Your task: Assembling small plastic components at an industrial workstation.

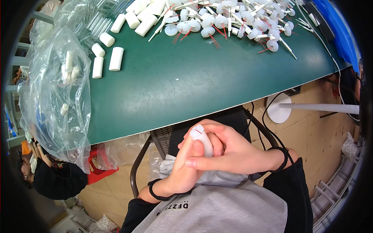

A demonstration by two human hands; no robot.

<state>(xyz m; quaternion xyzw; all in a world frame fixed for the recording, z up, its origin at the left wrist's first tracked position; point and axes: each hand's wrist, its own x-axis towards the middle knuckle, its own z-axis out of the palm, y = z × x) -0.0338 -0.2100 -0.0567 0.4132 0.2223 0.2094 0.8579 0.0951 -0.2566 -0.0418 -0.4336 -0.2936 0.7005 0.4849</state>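
Note:
Near my lap, just off the table's front edge, both hands close around a white foam-like cylinder. At its upper end a small whitish cap with a thin red strand shows. My left hand wraps it from the left, thumb pressed along its side. From the right, my right hand curls its fingers behind it and lays its thumb across toward the left hand. The cylinder's lower part is hidden by the hands.
On the green table lie loose white cylinders and a pile of translucent discs with white stems and red strands. Clear tubes sit at far left. A plastic bag hangs over the left edge. Another person is at lower left.

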